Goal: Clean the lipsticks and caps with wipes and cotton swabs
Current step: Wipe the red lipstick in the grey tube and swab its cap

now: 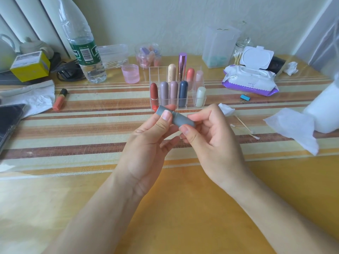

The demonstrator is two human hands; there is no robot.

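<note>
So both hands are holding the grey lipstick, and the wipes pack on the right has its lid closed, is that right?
Not quite. The head view shows the wipes pack with its lid flipped open. The left hand and right hand do hold the grey lipstick.

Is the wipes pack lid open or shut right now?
Open: the white lid stands flipped up above the purple wipes pack.

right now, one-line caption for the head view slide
Left hand and right hand hold a grey lipstick in front of the clear organizer.
</note>
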